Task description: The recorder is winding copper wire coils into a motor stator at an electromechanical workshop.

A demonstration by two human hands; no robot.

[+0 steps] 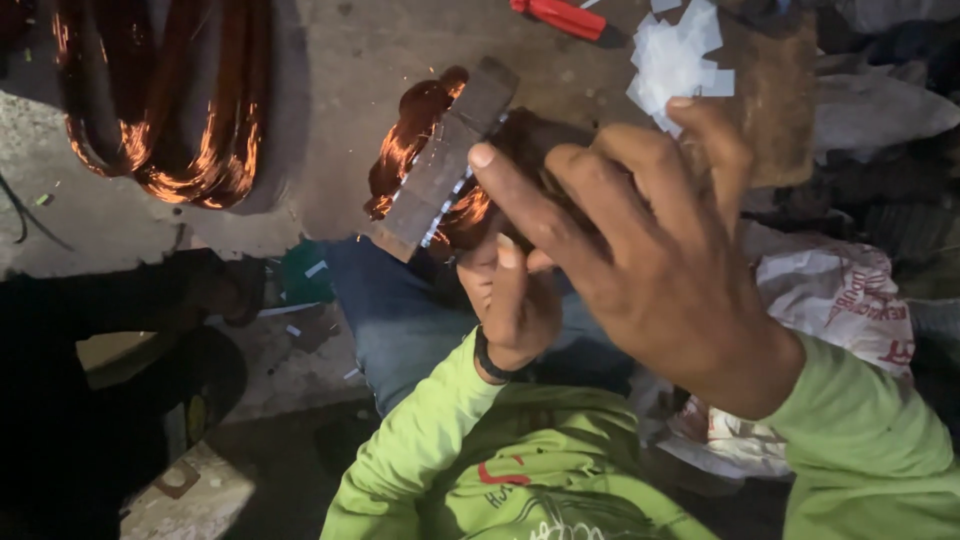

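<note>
The left hand (510, 300) grips the metal block with copper wire (440, 165) from below. The block slants up to the right. The right hand (650, 260), nearer, lies on it with fingers (520, 185) spread loose.

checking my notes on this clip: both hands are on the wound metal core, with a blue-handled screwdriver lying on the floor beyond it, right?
Not quite: the screwdriver has a red handle, not blue. The head view shows it on the floor at the top. The rest holds: the left hand and right hand are both on the metal core with its copper winding.
</note>
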